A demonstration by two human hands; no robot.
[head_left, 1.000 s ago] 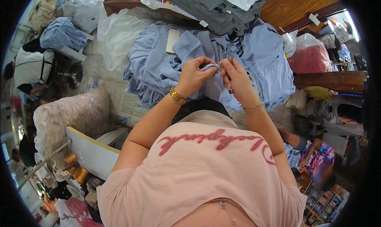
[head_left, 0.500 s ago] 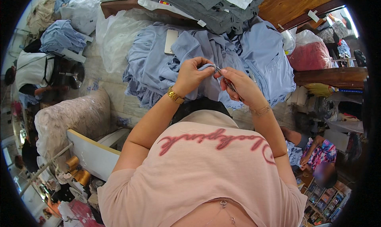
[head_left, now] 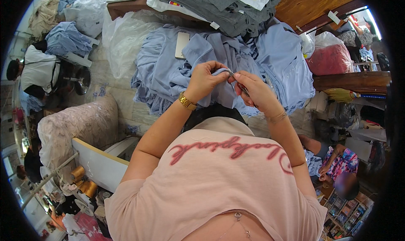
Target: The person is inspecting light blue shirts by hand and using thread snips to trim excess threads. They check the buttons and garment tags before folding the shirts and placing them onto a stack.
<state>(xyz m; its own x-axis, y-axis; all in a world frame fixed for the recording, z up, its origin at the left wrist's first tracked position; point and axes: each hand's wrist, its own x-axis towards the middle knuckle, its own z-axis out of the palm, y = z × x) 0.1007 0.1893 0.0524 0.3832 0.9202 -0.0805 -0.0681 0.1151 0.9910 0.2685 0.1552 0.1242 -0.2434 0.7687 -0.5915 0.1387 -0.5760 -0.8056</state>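
Observation:
Between thumb and fingers, my left hand [head_left: 209,75] pinches an edge of a light blue garment [head_left: 225,91]. My right hand [head_left: 256,89] is closed around small metal thread snips [head_left: 242,88], partly hidden by the fingers. Their tip meets the cloth edge right at my left fingertips, so whether the blades are apart cannot be made out. Under and beyond both hands lies a large heap of the same light blue garments [head_left: 158,57]. A pale phone [head_left: 182,45] rests on top of that heap.
Behind the heap are stacked grey garments [head_left: 228,17] and clear plastic sheeting [head_left: 126,40]. At left stand a wrapped bulky roll [head_left: 80,127] and a white board with a yellow edge [head_left: 99,163]. One person [head_left: 337,165] sits at right, another [head_left: 40,70] at far left.
My hands stay almost in place, the snips still at the cloth edge. The person at far left has leaned, with the head now in view; someone at the far upper right has moved too.

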